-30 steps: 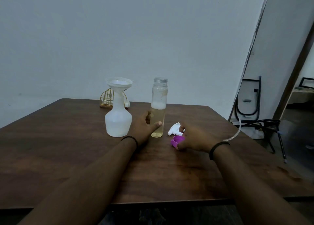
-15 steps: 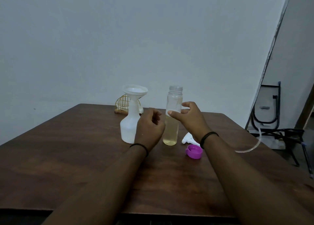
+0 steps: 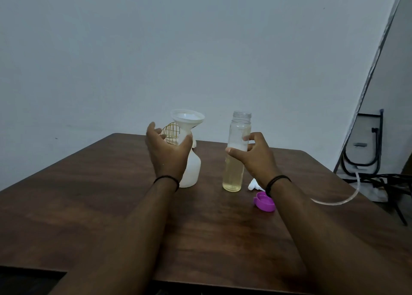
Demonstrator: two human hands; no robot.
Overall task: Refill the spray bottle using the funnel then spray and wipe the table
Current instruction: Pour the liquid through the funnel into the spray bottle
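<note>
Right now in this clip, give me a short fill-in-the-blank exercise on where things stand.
1. The funnel sits in the neck of the white ____ bottle.
2. The tall clear bottle has no ____ on its mouth.
3. The purple cap lies on the ____, beside the right arm.
4. The left hand is beside the ____ bottle.

Missing words: spray; cap; table; spray

1. The room is dim, and the light is flat, soft and cool.
2. The wall (image 3: 156, 49) reads grey-blue, darker toward the corners.
3. The table (image 3: 89, 205) shows a faint sheen and no hard shadows.
4. The forearms are soft near the bottom edge.
</note>
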